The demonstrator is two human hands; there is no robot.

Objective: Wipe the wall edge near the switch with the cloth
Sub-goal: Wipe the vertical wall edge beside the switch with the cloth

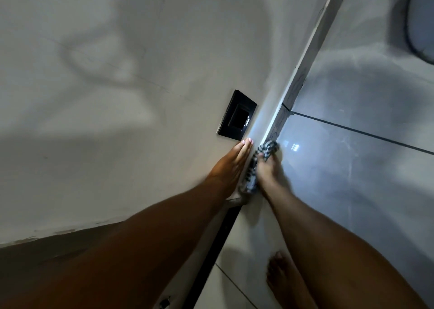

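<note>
A black switch plate [237, 116] is set in the pale wall, close to the wall edge [305, 57] that runs diagonally from the top right down to my hands. My left hand [231, 165] lies flat on the wall just below the switch, fingers together and straight, holding nothing. My right hand [270, 170] grips a black-and-white patterned cloth [263, 153] and presses it against the edge, right of the switch. Part of the cloth hangs down between my two hands.
Glossy grey tiles [352, 156] with dark grout lines cover the surface right of the edge. A dark strip [218, 245] runs down below my hands. My bare foot [279, 275] stands on the tiled floor at the bottom. A rounded white object [422, 22] sits at the top right.
</note>
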